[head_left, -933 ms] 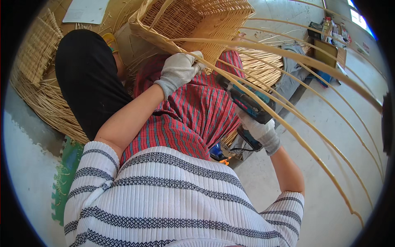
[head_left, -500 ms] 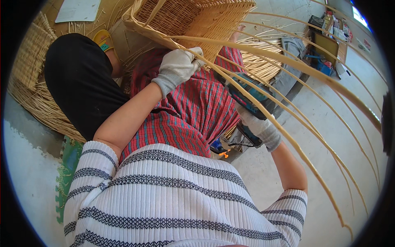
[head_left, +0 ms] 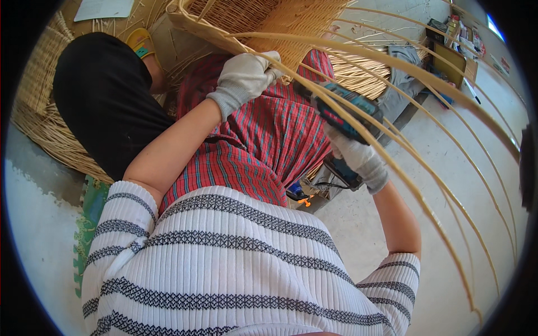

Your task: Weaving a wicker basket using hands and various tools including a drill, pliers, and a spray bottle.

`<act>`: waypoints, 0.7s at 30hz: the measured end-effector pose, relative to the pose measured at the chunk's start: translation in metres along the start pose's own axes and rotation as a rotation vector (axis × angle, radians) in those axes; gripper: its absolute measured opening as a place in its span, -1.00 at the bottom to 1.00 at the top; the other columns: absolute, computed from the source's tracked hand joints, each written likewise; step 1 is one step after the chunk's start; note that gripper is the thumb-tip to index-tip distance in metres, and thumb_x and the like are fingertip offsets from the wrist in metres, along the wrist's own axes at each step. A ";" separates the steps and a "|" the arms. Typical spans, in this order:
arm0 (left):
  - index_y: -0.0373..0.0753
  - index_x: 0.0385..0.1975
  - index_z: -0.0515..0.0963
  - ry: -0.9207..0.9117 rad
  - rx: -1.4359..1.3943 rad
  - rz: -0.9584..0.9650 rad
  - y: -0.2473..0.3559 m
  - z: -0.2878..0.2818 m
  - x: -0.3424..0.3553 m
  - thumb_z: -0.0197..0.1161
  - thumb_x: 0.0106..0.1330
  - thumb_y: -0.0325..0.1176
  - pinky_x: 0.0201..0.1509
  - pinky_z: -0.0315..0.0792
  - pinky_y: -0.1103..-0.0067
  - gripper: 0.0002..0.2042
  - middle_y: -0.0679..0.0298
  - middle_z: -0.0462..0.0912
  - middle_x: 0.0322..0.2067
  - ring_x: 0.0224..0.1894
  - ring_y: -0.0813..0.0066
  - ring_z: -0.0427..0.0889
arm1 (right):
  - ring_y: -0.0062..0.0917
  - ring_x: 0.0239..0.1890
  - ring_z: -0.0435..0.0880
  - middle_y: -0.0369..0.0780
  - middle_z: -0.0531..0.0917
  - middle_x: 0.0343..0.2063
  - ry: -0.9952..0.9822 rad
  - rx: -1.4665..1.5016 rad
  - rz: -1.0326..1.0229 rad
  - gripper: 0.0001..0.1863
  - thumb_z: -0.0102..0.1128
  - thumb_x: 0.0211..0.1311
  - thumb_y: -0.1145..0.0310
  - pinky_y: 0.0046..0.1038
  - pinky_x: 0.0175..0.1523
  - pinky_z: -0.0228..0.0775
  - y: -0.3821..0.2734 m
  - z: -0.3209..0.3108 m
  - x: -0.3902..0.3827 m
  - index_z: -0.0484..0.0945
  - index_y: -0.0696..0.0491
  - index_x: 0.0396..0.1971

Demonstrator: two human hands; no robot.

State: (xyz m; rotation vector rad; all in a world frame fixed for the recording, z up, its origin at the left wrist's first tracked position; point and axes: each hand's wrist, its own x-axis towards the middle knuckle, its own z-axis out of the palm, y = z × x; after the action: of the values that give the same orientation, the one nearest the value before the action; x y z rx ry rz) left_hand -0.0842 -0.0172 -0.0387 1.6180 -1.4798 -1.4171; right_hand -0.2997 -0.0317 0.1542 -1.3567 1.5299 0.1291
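A woven wicker basket [head_left: 305,28] lies tilted in front of me, its opening showing at the top of the view. Long pale wicker rods [head_left: 403,148] run from its edge toward the lower right. My left hand [head_left: 244,75], in a light work glove, is closed round the basket's near rim and a rod there. My right hand [head_left: 353,151], gloved too, grips the handle of a teal and black cordless power tool [head_left: 350,112]. The tool's front end points at the basket's near corner, partly behind the rods, so I cannot tell whether it touches.
A red checked cloth [head_left: 246,145] covers my lap. Loose wicker rods [head_left: 358,75] lie in a bundle beyond the tool. At the left are another woven piece [head_left: 39,73] and a green foam mat [head_left: 92,215]. A blue tool with an orange part [head_left: 297,191] lies near my lap.
My right hand and the power tool have shifted slightly up and to the right, with the tool's front nearer the basket corner. My left hand keeps its hold; the whole view has shifted a little.
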 end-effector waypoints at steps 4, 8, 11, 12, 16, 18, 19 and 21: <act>0.00 -0.09 0.64 -0.051 -0.060 -0.059 0.008 -0.006 -0.001 0.16 0.37 0.00 -0.30 0.49 0.30 -0.70 0.23 0.68 -0.50 -0.41 0.19 0.65 | -0.69 -0.72 0.39 -0.39 0.46 -0.74 -0.007 -0.003 0.005 -0.74 0.29 0.34 0.18 -0.55 -0.61 0.22 -0.019 0.004 0.000 0.58 0.06 -0.41; -0.09 -0.06 0.64 0.030 0.054 -0.020 0.007 -0.009 -0.008 0.20 0.33 0.04 -0.17 0.53 0.32 -0.62 0.19 0.74 -0.33 -0.28 0.17 0.70 | -0.68 -0.73 0.40 -0.37 0.48 -0.75 -0.039 -0.133 0.157 -0.78 0.28 0.32 0.23 -0.56 -0.60 0.22 -0.046 -0.006 -0.015 0.59 0.07 -0.40; -0.11 -0.05 0.63 0.055 0.062 -0.070 0.004 -0.002 -0.004 0.21 0.31 0.04 -0.15 0.52 0.32 -0.60 0.17 0.74 -0.31 -0.25 0.17 0.70 | -0.71 -0.74 0.39 -0.38 0.51 -0.69 -0.004 0.016 -0.022 -0.76 0.30 0.26 0.31 -0.60 -0.57 0.23 -0.057 -0.026 -0.053 0.62 0.15 -0.17; -0.12 -0.06 0.63 0.033 -0.047 -0.087 0.005 0.004 0.002 0.20 0.33 0.01 -0.12 0.50 0.29 -0.63 0.16 0.74 -0.29 -0.23 0.15 0.69 | -0.72 -0.74 0.38 -0.38 0.53 -0.64 0.046 -0.031 -0.026 -0.70 0.29 0.27 0.34 -0.60 -0.57 0.24 -0.058 -0.036 -0.070 0.59 0.18 -0.07; -0.06 0.27 0.37 0.115 -0.161 0.108 0.035 0.051 0.041 0.21 0.33 -0.06 -0.02 0.49 0.27 -0.47 0.04 0.71 -0.20 -0.14 0.00 0.67 | -0.69 -0.67 0.43 -0.35 0.54 -0.58 0.198 0.121 -0.028 -0.68 0.26 0.29 0.40 -0.59 -0.49 0.32 -0.022 -0.039 -0.116 0.55 0.21 -0.01; 0.05 0.42 0.13 0.141 -0.263 0.283 0.049 0.077 0.039 0.24 0.34 -0.17 0.10 0.46 0.27 -0.34 0.00 0.66 -0.06 -0.03 -0.06 0.63 | -0.70 -0.61 0.47 -0.36 0.58 -0.51 0.273 0.245 -0.052 -0.75 0.35 0.24 0.43 -0.58 -0.52 0.33 0.009 -0.022 -0.120 0.60 0.12 -0.10; 0.11 0.46 0.03 0.152 -0.387 0.396 0.054 0.087 0.032 0.24 0.34 -0.23 0.16 0.44 0.28 -0.28 -0.01 0.63 0.01 0.03 -0.08 0.60 | -0.68 -0.60 0.49 -0.34 0.56 -0.53 0.286 0.156 -0.011 -0.66 0.33 0.26 0.36 -0.59 -0.49 0.31 0.022 -0.015 -0.122 0.56 0.12 0.00; 0.00 0.30 0.35 -0.143 -0.209 0.418 0.040 0.079 0.006 0.22 0.33 -0.38 0.18 0.43 0.32 -0.49 0.14 0.65 -0.03 0.00 0.09 0.62 | -0.68 -0.61 0.49 -0.35 0.56 -0.56 0.225 0.229 -0.049 -0.72 0.37 0.23 0.36 -0.57 -0.50 0.31 0.039 -0.002 -0.116 0.59 0.09 -0.09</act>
State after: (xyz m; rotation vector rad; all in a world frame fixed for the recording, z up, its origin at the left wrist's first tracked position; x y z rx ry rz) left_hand -0.1722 -0.0133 -0.0301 1.0257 -1.5755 -1.4079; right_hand -0.3523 0.0579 0.2192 -1.2546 1.6397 -0.2305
